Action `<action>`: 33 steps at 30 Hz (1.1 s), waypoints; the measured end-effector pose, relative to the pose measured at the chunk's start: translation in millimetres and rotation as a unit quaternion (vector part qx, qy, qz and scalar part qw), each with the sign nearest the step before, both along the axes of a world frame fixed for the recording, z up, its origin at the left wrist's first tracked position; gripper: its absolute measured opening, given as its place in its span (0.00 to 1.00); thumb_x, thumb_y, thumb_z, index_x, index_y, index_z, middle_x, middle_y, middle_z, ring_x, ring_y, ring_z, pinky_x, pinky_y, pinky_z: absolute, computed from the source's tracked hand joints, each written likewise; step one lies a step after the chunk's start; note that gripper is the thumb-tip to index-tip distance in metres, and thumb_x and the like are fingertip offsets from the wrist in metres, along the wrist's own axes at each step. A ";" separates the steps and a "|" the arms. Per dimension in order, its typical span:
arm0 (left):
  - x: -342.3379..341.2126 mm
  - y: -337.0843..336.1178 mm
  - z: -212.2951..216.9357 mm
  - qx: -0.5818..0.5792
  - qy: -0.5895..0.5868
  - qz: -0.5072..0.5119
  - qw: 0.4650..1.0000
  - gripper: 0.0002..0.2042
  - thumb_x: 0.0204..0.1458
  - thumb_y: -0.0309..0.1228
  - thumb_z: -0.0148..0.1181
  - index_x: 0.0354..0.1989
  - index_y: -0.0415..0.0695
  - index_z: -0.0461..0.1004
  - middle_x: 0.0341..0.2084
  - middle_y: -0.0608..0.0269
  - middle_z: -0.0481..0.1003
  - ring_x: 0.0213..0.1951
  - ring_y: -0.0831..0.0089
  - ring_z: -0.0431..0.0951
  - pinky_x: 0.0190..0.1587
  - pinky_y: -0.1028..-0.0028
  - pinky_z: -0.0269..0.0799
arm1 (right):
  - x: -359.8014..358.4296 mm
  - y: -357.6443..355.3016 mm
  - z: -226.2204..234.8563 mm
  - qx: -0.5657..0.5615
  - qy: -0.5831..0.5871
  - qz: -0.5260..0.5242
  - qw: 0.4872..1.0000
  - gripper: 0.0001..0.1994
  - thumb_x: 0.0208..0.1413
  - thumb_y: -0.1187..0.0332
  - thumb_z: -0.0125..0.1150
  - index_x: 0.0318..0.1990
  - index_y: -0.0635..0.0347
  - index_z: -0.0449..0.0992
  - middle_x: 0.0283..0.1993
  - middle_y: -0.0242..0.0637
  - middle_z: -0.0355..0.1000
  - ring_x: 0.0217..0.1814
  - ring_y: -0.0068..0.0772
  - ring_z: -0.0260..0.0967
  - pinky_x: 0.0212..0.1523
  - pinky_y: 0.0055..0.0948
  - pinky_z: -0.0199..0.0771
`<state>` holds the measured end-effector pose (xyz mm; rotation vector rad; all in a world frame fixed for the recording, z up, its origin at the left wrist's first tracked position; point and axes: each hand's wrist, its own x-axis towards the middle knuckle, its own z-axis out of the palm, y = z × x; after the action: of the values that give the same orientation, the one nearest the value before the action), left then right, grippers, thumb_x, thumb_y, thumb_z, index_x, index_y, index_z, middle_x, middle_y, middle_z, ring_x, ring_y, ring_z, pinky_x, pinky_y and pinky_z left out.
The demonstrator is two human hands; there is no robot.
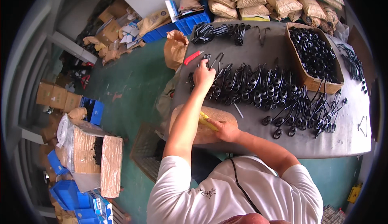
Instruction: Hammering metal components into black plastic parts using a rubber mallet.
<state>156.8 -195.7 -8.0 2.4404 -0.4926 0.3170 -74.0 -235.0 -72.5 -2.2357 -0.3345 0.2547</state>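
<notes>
My left hand (203, 75) reaches out over the grey table (262, 50) and closes its fingers on a black metal wire part (218, 60) at the left end of a long row of black wire parts with rings (266, 88). My right hand (227, 130) rests near the table's front edge on a round wooden board (190, 117) and grips a yellow-handled tool (207, 121). A red-handled tool (192, 57) lies just left of my left hand.
A cardboard box of black rings (315, 56) stands at the table's right. More black wire parts (220, 32) lie at the far edge. A brown paper bag (175, 48), blue crates (190, 22), stacked sacks (258, 0) and cardboard boxes (97, 155) surround the table on the green floor.
</notes>
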 end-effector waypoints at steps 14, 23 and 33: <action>-116.9 190.0 24.7 -0.572 0.339 -0.087 0.742 0.15 0.63 0.41 0.55 0.47 0.42 0.75 0.17 0.76 0.64 0.23 0.86 0.62 0.28 0.82 0.56 | -44.4 -22.9 25.5 0.262 0.224 -0.053 0.937 0.37 0.59 0.69 0.55 0.74 0.49 0.46 0.42 0.48 0.74 0.42 0.36 0.73 0.47 0.32 0.71; -125.6 214.3 -10.4 -0.315 0.105 0.001 0.943 0.13 0.61 0.39 0.57 0.34 0.41 0.72 0.20 0.63 0.73 0.24 0.69 0.74 0.30 0.69 0.67 | -18.4 28.4 97.6 0.154 -0.187 -0.120 0.963 0.36 0.57 0.77 0.57 0.72 0.53 0.50 0.51 0.54 0.72 0.49 0.49 0.73 0.50 0.39 0.72; -136.8 226.6 3.5 -0.094 -0.002 0.045 0.995 0.12 0.60 0.38 0.58 0.37 0.40 0.76 0.26 0.54 0.79 0.29 0.59 0.79 0.34 0.63 0.73 | 18.2 48.6 16.2 -0.052 0.050 -0.039 0.997 0.36 0.58 0.67 0.57 0.73 0.37 0.50 0.45 0.54 0.73 0.38 0.49 0.76 0.42 0.41 0.75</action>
<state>20.1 30.9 -4.6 2.2821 -0.3395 0.3886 -55.8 -186.4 -56.3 -2.3226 -0.1845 0.3482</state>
